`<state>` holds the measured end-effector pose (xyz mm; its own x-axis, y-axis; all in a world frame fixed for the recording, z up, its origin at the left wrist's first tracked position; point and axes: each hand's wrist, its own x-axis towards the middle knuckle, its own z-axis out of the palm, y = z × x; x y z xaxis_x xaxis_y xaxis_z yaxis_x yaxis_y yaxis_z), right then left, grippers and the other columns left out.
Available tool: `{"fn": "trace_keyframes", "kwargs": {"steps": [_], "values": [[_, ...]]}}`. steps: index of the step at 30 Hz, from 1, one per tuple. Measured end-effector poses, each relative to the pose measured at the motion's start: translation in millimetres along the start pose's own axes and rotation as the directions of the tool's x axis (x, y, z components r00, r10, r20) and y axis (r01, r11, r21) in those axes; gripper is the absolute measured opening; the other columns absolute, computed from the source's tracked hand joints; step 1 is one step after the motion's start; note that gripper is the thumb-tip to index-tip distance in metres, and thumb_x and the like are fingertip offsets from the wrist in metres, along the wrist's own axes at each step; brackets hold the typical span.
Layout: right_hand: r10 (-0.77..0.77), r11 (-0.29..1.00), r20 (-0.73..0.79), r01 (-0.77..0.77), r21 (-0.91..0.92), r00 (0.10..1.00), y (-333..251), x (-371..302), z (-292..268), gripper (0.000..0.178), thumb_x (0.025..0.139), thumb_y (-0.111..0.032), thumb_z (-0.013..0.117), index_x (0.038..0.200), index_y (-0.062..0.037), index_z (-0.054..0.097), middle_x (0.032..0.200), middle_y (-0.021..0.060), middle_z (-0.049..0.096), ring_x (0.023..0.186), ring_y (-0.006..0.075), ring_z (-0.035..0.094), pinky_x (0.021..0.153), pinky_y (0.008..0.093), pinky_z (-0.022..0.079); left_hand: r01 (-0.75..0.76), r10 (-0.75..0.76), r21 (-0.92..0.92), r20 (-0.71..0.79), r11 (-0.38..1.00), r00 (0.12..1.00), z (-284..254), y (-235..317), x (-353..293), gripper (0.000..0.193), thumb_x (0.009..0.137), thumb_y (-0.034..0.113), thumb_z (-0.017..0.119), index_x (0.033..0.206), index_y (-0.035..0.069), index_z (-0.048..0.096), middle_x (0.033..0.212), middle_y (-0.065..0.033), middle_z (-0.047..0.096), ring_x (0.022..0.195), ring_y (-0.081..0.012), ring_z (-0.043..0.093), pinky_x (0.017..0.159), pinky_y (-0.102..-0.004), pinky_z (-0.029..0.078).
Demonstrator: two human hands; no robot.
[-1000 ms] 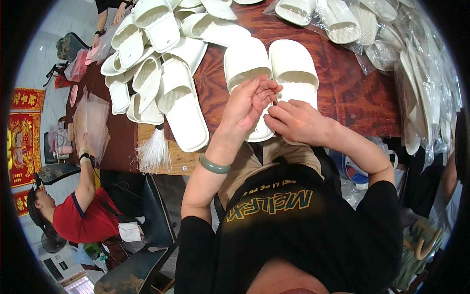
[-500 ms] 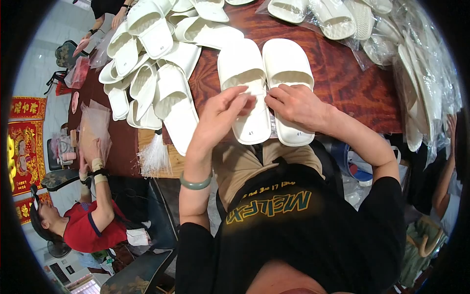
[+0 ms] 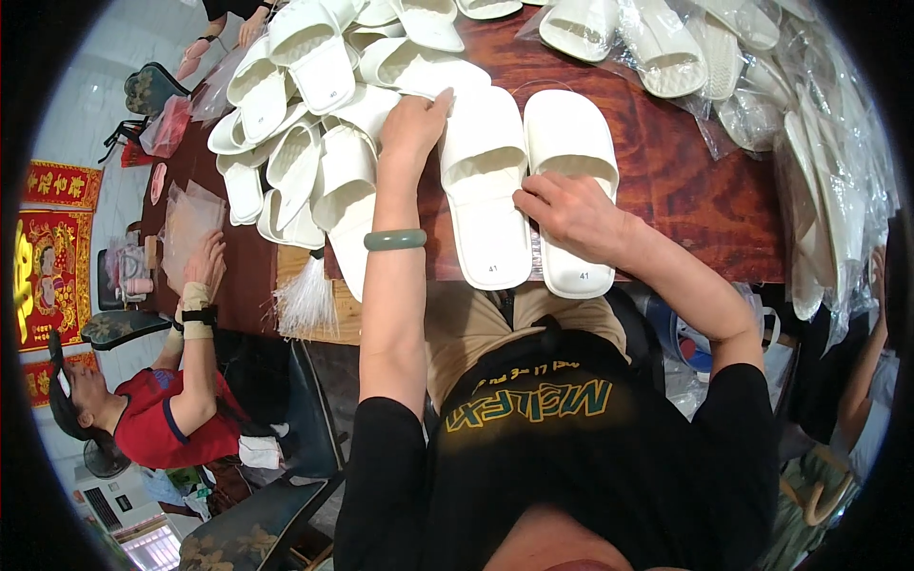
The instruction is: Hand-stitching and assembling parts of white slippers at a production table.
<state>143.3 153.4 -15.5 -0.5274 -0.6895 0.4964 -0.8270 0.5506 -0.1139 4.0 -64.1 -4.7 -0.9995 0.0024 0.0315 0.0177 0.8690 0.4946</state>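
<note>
Two white slide slippers lie side by side in front of me, soles down, toes pointing away: a left slipper (image 3: 487, 238) and a right slipper (image 3: 571, 128). My right hand (image 3: 574, 217) rests over the right slipper below its strap. Its fingers are curled closed at the inner edge beside the left slipper; whatever they pinch is hidden. My left hand (image 3: 411, 128) reaches past the left slipper's outer side, fingers stretched toward its toe and the heaped slippers (image 3: 324, 71). Nothing shows in that hand. A thin strand arcs faintly by the toes.
Plastic-wrapped slippers (image 3: 762, 105) crowd the table's right side. White strands (image 3: 307, 300) hang at the front edge, left of me. A person in red (image 3: 181, 419) handles a clear bag (image 3: 190, 228) at the left. Other people's arms show at far left and right.
My left hand has left the gap between the slippers and moved away from me, out past the left slipper toward the heap. My right hand stays near the right slipper's inner edge.
</note>
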Motion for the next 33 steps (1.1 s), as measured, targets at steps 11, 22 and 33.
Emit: {"fn": "trace_keyframes", "kwargs": {"steps": [11,22,33], "values": [[-0.034,0.974,-0.111,0.058,0.219,0.993,-37.3,-13.7,-25.5,0.027,0.072,-0.006,0.061,0.099,-0.0057,0.058,0.094,0.0084,0.056,0.074,0.0225,0.06,0.058,0.0326,0.051,-0.113,0.11,0.003,-0.251,0.994,0.962,11.2,-7.3,-4.2,0.032,0.085,0.03,0.056,0.078,0.0,0.066,0.073,-0.0189,0.064,0.071,-0.0338,0.061,0.066,-0.0406,0.045],[0.646,0.757,-0.36,-0.5,0.421,0.673,-59.0,-37.1,-26.1,0.007,0.081,-0.001,0.059,0.087,0.0009,0.059,0.085,0.0145,0.06,0.072,0.0295,0.062,0.061,0.0345,0.05,-0.465,0.585,-0.497,0.111,0.733,0.803,13.1,72.5,-7.2,0.028,0.093,0.023,0.049,0.091,-0.002,0.059,0.084,-0.0064,0.063,0.08,-0.0145,0.055,0.075,-0.0268,0.042],[0.696,0.694,-0.181,-0.587,0.418,0.695,-87.0,-39.7,-31.5,0.014,0.076,-0.005,0.059,0.065,-0.0012,0.052,0.065,0.0122,0.052,0.051,0.0331,0.054,0.047,0.0383,0.043,-0.317,0.576,-0.579,0.339,0.751,0.744,40.7,83.7,1.1,0.028,0.093,0.025,0.052,0.084,-0.001,0.057,0.075,0.0013,0.053,0.073,-0.0086,0.045,0.069,-0.0239,0.039]]}}
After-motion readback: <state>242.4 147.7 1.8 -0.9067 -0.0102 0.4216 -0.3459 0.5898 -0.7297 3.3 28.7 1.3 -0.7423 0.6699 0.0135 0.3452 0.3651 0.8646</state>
